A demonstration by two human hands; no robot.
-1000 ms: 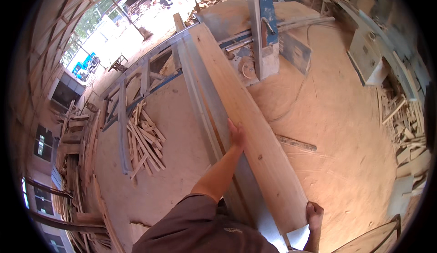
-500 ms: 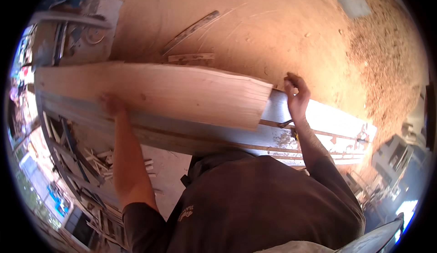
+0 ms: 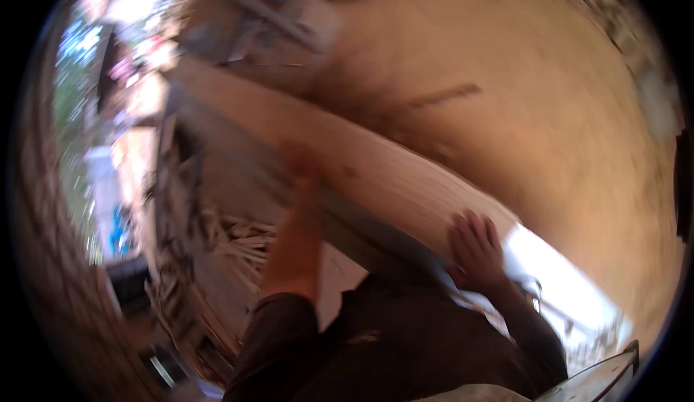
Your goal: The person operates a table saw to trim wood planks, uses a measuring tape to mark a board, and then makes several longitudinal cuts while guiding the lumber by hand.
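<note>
A long pale wooden board lies across the metal worktable, running from the far left toward the near right. Smeared by motion, my left hand rests on the board around its middle, close to the edge on my side; how its fingers are set does not show. My right hand lies flat on the board just short of its right end, fingers stretched out over the wood. The table's bright metal surface shows beyond that end.
A dark strip of wood lies on the sandy brown floor past the board. Blurred machinery stands at the far left. Below my left forearm are several wood offcuts.
My right hand has come from beside the board's right end onto its top, and its fingers have straightened. The view has swung left, so the board now slants. My left hand stays on it.
</note>
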